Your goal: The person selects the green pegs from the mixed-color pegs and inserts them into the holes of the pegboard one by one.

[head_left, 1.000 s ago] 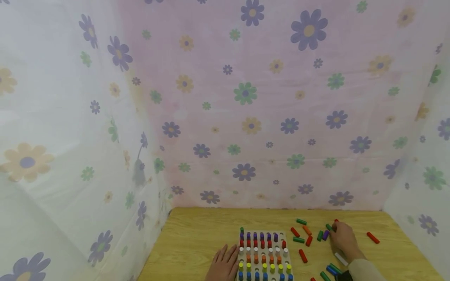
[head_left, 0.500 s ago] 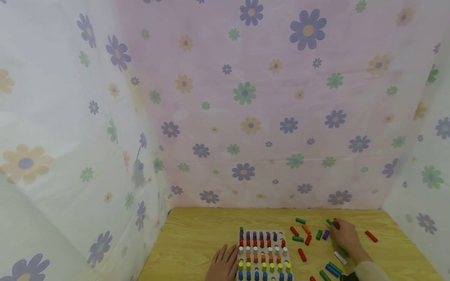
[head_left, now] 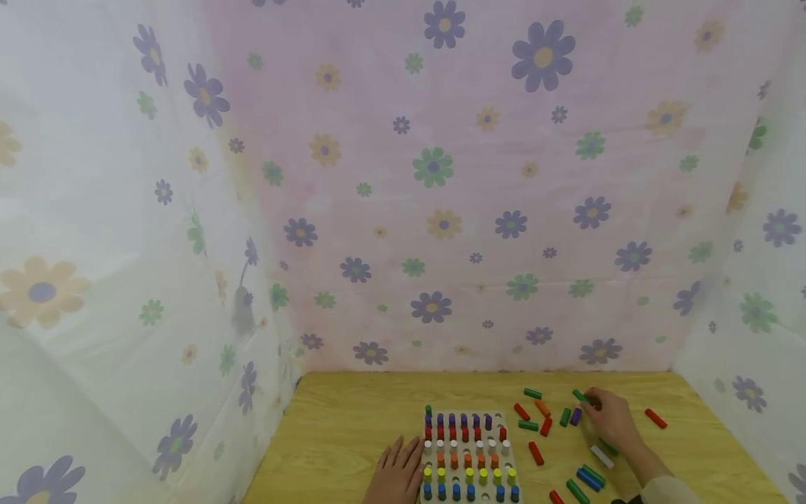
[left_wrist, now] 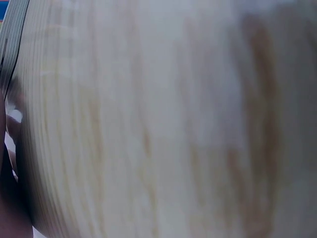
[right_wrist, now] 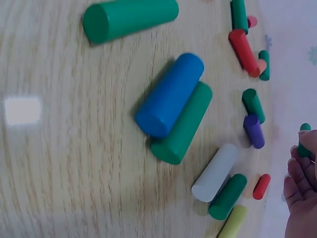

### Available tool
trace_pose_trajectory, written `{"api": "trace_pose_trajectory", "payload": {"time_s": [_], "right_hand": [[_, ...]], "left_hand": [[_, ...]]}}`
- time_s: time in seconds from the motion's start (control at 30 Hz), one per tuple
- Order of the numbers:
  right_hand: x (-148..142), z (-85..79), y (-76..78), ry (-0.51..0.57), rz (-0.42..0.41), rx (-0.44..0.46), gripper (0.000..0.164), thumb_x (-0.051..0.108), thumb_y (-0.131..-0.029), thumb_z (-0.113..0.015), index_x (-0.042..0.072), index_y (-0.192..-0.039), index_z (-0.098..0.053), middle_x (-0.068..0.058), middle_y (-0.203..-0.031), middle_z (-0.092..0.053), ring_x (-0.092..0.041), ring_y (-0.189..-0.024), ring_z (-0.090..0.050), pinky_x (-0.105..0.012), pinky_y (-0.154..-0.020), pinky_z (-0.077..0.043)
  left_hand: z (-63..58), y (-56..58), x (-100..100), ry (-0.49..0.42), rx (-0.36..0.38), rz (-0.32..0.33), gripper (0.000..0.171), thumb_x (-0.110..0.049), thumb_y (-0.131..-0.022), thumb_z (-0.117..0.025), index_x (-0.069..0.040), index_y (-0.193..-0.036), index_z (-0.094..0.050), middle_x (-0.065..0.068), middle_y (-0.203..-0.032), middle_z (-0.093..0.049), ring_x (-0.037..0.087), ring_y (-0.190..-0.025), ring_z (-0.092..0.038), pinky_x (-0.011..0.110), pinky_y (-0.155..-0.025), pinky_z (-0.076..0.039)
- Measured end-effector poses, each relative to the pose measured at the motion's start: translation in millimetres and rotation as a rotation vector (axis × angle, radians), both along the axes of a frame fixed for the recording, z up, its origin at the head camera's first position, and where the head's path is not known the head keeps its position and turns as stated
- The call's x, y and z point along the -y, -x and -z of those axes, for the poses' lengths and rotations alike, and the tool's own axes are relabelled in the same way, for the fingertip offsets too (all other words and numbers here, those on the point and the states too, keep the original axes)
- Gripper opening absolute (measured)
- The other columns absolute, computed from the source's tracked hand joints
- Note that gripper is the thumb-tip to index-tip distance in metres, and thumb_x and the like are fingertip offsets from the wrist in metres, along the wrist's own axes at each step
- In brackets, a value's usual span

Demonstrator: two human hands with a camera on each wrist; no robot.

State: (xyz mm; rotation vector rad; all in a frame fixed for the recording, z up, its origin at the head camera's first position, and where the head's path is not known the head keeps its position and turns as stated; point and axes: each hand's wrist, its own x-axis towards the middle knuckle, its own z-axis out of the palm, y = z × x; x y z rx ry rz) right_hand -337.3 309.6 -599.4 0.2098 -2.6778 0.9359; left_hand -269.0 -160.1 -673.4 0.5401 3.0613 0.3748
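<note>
My right hand (head_left: pixel 613 422) pinches a green peg (head_left: pixel 579 395) between thumb and fingers at the right of the table. The same green peg (right_wrist: pixel 304 141) shows at the right edge of the right wrist view. My left hand (head_left: pixel 395 472) lies flat with straight fingers against the left side of a pegboard (head_left: pixel 507 460). Rows of purple, red, white, orange, yellow and blue pegs stand upright in it, with some holes between them. One green peg (head_left: pixel 428 409) stands at its far left corner. The left wrist view holds mostly blurred wood grain.
Loose pegs lie right of the board, among them a red peg (head_left: pixel 536 453), a purple peg (head_left: pixel 576 416) and a white peg (head_left: pixel 602 456). A blue peg (right_wrist: pixel 171 96) lies against a green one. Flowered cloth (head_left: pixel 478 210) walls the table's back and sides.
My right hand has lifted slightly away from the tabletop pegs with the green peg, uncovering another green peg under its palm. The left hand stays put; the head view has shifted slightly.
</note>
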Motion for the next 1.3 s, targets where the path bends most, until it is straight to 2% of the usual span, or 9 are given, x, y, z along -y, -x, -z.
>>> {"api": "trace_pose_trajectory", "payload": {"time_s": [0.23,0.43,0.6,0.8,1.0,1.3], "right_hand": [[8,-5.6,-5.1,0.031,0.001,-0.033,0.021,0.004,-0.092,-0.073,-0.011,-0.107,-0.07,-0.015,-0.094,-0.073,-0.024,-0.08,-0.067,-0.03,-0.066,-0.056],[21,-15.9,-12.3,0.098,-0.007,-0.025,0.023,0.008,-0.094,-0.074,-0.007,-0.11,-0.071,-0.012,-0.097,-0.073,-0.019,-0.082,-0.066,-0.025,-0.068,-0.055],[31,-22.3,-14.7,0.14,-0.017,-0.007,0.025,0.011,-0.095,-0.074,-0.006,-0.113,-0.071,-0.01,-0.1,-0.073,-0.02,-0.086,-0.066,-0.024,-0.071,-0.055],[39,-27.6,-21.2,0.155,-0.015,0.0,0.025,0.01,-0.096,-0.072,-0.005,-0.116,-0.07,-0.009,-0.101,-0.073,-0.021,-0.089,-0.066,-0.025,-0.075,-0.056],[48,-30.3,-23.9,0.188,-0.023,0.003,0.024,0.01,-0.096,-0.072,-0.004,-0.115,-0.071,-0.008,-0.1,-0.073,-0.02,-0.088,-0.066,-0.026,-0.075,-0.057],[62,-29.9,-23.9,0.244,-0.049,0.134,0.025,0.011,-0.098,-0.07,-0.004,-0.118,-0.071,-0.01,-0.104,-0.072,-0.02,-0.091,-0.066,-0.026,-0.072,-0.057]], "left_hand": [[1.1,-0.5,-1,0.022,-0.023,-0.003,0.064,-0.056,-0.11,-0.018,-0.022,-0.156,-0.047,-0.003,-0.158,-0.047,0.034,-0.146,-0.04,0.058,-0.115,-0.038],[0.0,0.2,-1,0.029,-0.02,-0.014,0.066,-0.058,-0.11,-0.017,-0.022,-0.156,-0.047,-0.003,-0.157,-0.048,0.034,-0.145,-0.041,0.058,-0.115,-0.037],[-1.0,1.2,-1,0.019,-0.007,-0.016,0.067,-0.059,-0.109,-0.016,-0.022,-0.157,-0.046,-0.002,-0.158,-0.047,0.035,-0.146,-0.04,0.058,-0.116,-0.036],[-1.6,1.7,-3,0.027,0.026,-0.022,0.077,-0.066,-0.106,-0.008,-0.023,-0.157,-0.045,-0.003,-0.158,-0.046,0.034,-0.147,-0.039,0.058,-0.117,-0.034],[-0.7,0.9,-2,0.02,0.021,-0.02,0.069,-0.061,-0.108,-0.015,-0.023,-0.157,-0.045,-0.003,-0.158,-0.046,0.034,-0.147,-0.039,0.057,-0.117,-0.034],[3.4,1.9,0,0.008,-0.018,0.002,0.063,-0.056,-0.11,-0.02,-0.022,-0.156,-0.046,-0.002,-0.158,-0.047,0.034,-0.146,-0.041,0.057,-0.116,-0.036]]}}
